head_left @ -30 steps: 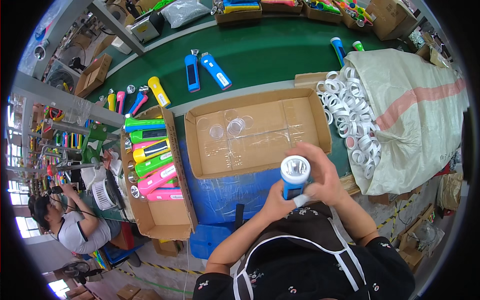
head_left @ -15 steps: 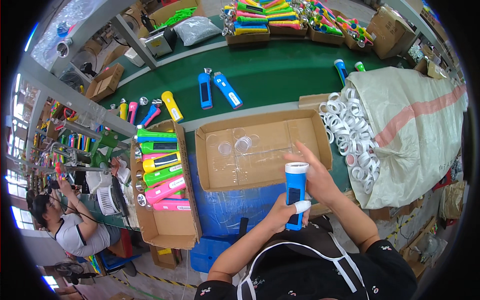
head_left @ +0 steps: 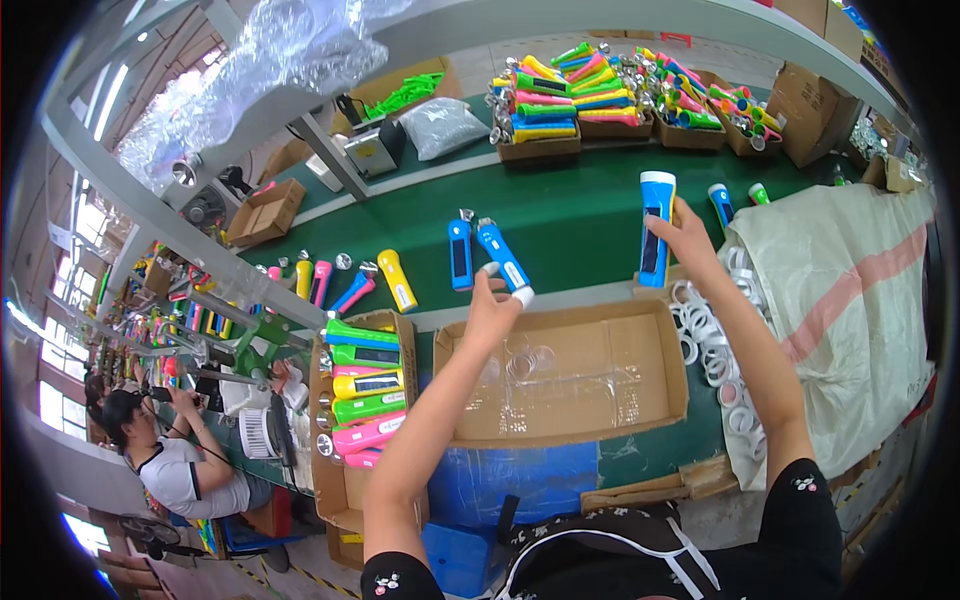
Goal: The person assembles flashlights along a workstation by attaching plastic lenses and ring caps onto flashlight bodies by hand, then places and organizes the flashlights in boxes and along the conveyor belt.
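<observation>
My right fingers (head_left: 664, 232) grip a white-headed torch (head_left: 652, 252) upright, at right over the bench (head_left: 580, 225), body-held likely to keep its head (head_left: 657, 178) clear; my left fingers (head_left: 483, 284) straddle a lying torch (head_left: 502, 255) (closed? can't tell).

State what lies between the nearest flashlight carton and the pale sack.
In the head view, a cardboard tray holding clear discs, then white rings touching the sack; the left forearm crosses the tray's left end.
</observation>
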Demonstrator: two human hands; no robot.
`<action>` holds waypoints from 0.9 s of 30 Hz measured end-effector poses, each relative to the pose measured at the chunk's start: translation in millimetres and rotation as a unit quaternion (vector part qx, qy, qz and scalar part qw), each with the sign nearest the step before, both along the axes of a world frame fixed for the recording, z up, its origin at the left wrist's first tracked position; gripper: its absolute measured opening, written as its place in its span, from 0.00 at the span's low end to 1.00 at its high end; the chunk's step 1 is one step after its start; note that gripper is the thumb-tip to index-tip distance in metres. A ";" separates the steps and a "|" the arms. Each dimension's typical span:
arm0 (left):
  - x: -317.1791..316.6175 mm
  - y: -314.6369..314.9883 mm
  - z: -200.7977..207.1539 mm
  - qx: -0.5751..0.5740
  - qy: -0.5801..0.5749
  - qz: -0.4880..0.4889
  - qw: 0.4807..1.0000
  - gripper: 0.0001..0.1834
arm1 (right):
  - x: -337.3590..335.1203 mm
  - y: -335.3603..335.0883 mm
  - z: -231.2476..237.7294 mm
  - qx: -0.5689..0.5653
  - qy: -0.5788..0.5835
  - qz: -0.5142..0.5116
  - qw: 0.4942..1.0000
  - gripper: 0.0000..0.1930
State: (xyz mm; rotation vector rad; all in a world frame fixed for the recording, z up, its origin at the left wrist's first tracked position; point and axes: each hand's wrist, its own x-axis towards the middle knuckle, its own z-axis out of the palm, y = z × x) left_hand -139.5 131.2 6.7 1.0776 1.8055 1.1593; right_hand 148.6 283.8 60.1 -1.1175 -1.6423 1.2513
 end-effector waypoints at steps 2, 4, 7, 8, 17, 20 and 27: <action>-28.8 36.8 -37.8 -0.014 0.117 0.031 0.993 0.49 | -3.5 59.9 -35.4 0.040 -0.028 -0.011 0.999 0.23; -43.9 65.2 -69.3 -0.059 0.253 0.071 0.963 0.58 | -4.0 102.8 -68.1 0.114 -0.232 -0.042 0.965 0.24; -27.5 98.1 -68.0 -0.152 0.282 0.107 0.941 0.60 | 20.0 151.2 -124.9 0.088 -0.372 -0.048 0.923 0.32; -24.3 104.8 -69.1 -0.154 0.284 0.116 0.939 0.60 | 29.7 161.5 -139.5 0.107 -0.395 -0.059 0.910 0.29; 7.8 116.5 -31.5 -0.005 0.131 0.043 0.990 0.42 | 26.7 110.7 -71.9 0.263 -0.199 -0.044 0.943 0.27; 50.4 54.6 41.3 0.060 -0.057 -0.107 0.991 0.36 | -26.1 2.3 -9.6 0.030 -0.078 0.071 0.994 0.31; 91.6 -102.6 77.2 0.084 -0.091 -0.236 0.964 0.32 | -6.3 -132.6 -1.5 -0.092 0.246 0.193 0.945 0.21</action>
